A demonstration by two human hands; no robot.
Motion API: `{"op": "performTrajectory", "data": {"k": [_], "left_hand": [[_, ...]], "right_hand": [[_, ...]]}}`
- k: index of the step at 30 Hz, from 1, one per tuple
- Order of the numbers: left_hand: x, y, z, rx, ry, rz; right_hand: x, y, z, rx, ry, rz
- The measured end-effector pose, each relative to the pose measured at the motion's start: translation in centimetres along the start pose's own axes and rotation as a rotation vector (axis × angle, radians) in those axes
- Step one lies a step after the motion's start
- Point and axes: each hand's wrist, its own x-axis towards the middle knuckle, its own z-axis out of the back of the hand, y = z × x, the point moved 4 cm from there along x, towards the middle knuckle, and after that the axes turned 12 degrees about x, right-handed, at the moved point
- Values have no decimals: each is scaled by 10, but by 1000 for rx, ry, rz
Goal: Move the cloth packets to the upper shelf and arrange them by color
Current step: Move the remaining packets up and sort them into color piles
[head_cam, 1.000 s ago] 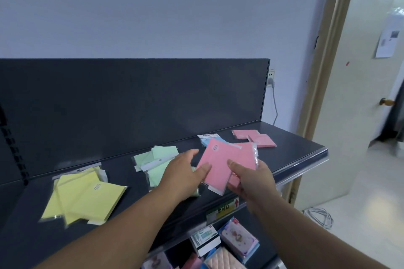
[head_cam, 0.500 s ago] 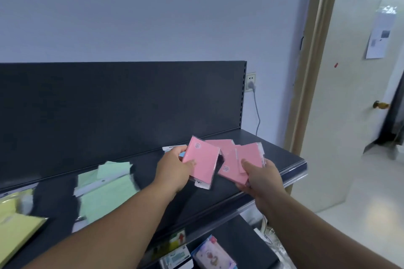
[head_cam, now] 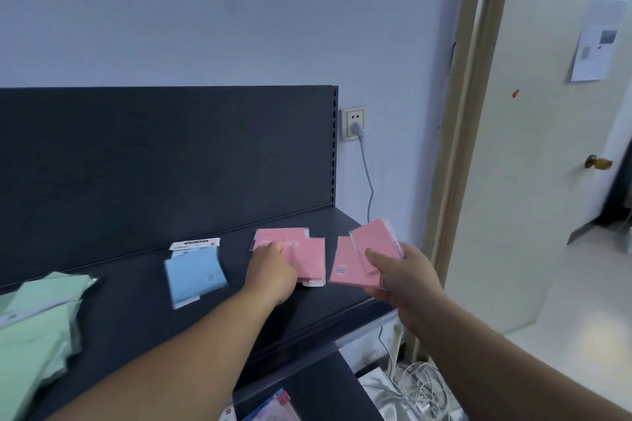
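On the upper shelf (head_cam: 136, 301), right end: left hand (head_cam: 273, 272) grips the left edge of a pink packet (head_cam: 309, 261) lying flat, partly over the back pink packets (head_cam: 278, 238) behind it. Right hand (head_cam: 405, 278) pinches a pink pair (head_cam: 367, 255), thumb on top, held tilted over the shelf's front right corner, near the flat one but apart. Blue packet (head_cam: 195, 275) lies flat further left, with a white-header packet (head_cam: 195, 245) touching behind it. Green packets (head_cam: 37, 314) far left, blurred. Other goods (head_cam: 270, 407) below, only partly seen
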Motion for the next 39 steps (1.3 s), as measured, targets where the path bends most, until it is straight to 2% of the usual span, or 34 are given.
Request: {"op": "performTrajectory", "data": {"k": [3,8,11,13,15,18,22,27,29,32,36,39], "left_hand": [[-3,-16,5,53,-125,-94],[-10,-16,-2,-408,87,-36],[-9,-3,1,-485,51,48],[-8,6,7,-380,-13,84],[-11,12,11,-275,-20,97],[-18,11,13,-71,67,64],[-20,3,14,225,96,17],[-21,3,15,227,98,5],[-23,3,21,230,44,-31],[-30,8,32,368,-96,-89],[-43,27,54,616,-194,-56],[-60,47,81,662,-258,-28]], "right_hand": [[11,-2,-5,36,84,-45],[19,-7,-31,50,312,-141],[24,-6,-37,-168,302,-63],[30,-3,-35,-308,232,0],[37,-4,-33,-329,212,-7],[38,-9,-39,-368,260,-40],[35,-7,-48,-678,330,102],[28,0,-55,-813,313,221],[21,4,-58,-833,323,262],[8,8,-67,-864,338,309],[-20,7,-89,-915,392,370],[-47,5,-113,-951,426,421]]}}
